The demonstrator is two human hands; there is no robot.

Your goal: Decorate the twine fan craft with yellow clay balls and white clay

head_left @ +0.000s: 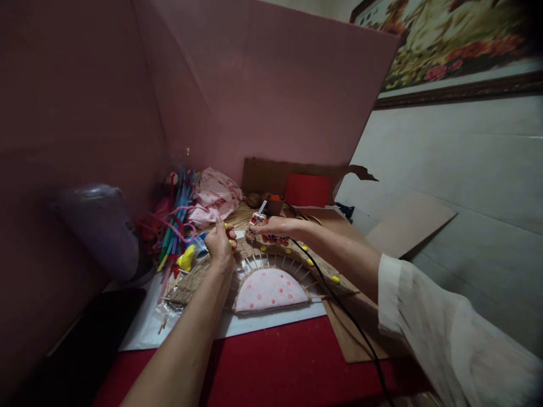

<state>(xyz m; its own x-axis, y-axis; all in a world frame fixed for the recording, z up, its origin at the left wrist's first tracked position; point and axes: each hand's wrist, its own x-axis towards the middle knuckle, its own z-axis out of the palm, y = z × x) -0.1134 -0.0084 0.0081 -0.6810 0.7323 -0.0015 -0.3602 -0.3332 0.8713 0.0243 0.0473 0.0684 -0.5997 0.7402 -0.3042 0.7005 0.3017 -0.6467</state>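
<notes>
A half-round fan-like craft piece [199, 284] lies before me, its outer band wound with brown twine and thin sticks running inward. Its inner half-disc [271, 289] is white-pink cloth with red flowers. Several yellow oval pieces [335, 280] sit along the right part of the twine band. My right hand [278, 226] is closed around a patterned glue gun [258, 219], from which a pale glue stick and a black cord extend, above the band's top. Just to the left, my left hand [220, 243] is closed with small yellow pieces [231, 242] between its fingers.
Coloured pipe cleaners [176, 217], crumpled flowered cloth [216, 195] and a yellow packet [186, 258] lie at the left. Behind stand a red card [309, 189] and cardboard [265, 175]. The black cord [352, 319] crosses the piece's right side. Pink panels [263, 90] enclose the back and left.
</notes>
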